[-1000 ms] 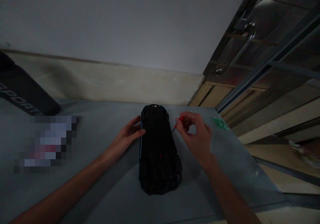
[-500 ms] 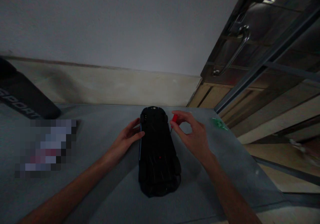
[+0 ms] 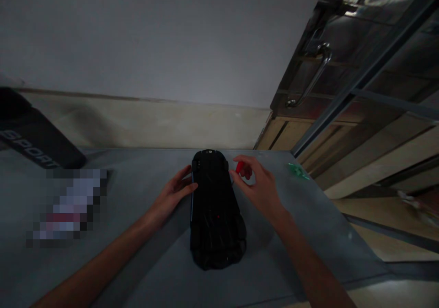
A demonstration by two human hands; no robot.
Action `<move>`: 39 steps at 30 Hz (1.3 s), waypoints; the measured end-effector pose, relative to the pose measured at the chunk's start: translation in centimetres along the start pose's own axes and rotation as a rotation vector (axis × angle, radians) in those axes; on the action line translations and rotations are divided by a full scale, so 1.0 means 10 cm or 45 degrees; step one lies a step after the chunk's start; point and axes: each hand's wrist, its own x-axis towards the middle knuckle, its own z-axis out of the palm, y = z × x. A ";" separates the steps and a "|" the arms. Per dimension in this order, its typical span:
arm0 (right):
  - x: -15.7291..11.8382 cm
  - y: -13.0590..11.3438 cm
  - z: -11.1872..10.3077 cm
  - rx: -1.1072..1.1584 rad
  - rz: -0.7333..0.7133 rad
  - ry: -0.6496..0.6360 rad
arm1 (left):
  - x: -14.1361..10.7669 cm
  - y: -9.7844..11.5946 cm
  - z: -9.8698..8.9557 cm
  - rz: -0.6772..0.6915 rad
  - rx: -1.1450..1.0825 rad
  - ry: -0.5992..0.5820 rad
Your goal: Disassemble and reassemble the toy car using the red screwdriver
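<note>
A toy car (image 3: pixel 216 198) lies upside down on the grey table, its black underside facing up and its wheels at the corners. My left hand (image 3: pixel 176 189) steadies its left side, thumb over the edge of the underside and fingers along the flank. On the other side, my right hand (image 3: pixel 259 180) pinches the red handle of a small screwdriver (image 3: pixel 239 166) between thumb and fingers. Its thin shaft points down beside the car's right edge; the tip cannot be made out. A small red dot shows on the car's underside.
A black bottle-shaped object marked SPORT (image 3: pixel 41 136) leans at the far left. Below it lies a pixelated flat item (image 3: pixel 72 207). A crumpled green plastic piece (image 3: pixel 298 171) is near the table's right edge. The wall (image 3: pixel 164 125) borders the back; a metal frame stands right.
My right-hand fingers have curled further round the red screwdriver handle, and its shaft has tilted a little. The car and my left hand keep their places; the view has shifted slightly.
</note>
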 end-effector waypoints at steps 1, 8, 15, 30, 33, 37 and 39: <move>0.00 0.00 0.00 -0.006 -0.010 0.001 | 0.00 0.00 0.00 -0.002 0.006 0.002; 0.02 -0.05 -0.05 -0.038 -0.082 -0.049 | -0.01 0.00 0.00 0.031 0.010 -0.008; 0.01 -0.05 -0.05 -0.108 -0.048 0.013 | 0.01 -0.04 0.01 0.004 -0.078 -0.011; 0.03 0.00 -0.02 -0.042 -0.040 0.050 | 0.01 0.06 0.08 0.064 -0.099 0.024; 0.04 -0.03 -0.05 -0.100 -0.040 -0.001 | 0.02 0.05 0.07 0.041 -0.124 0.026; 0.05 -0.06 -0.06 -0.169 -0.075 0.045 | 0.02 0.04 0.06 0.037 -0.122 0.016; 0.05 -0.06 -0.07 -0.181 -0.094 0.045 | 0.02 0.04 0.06 0.036 -0.134 0.011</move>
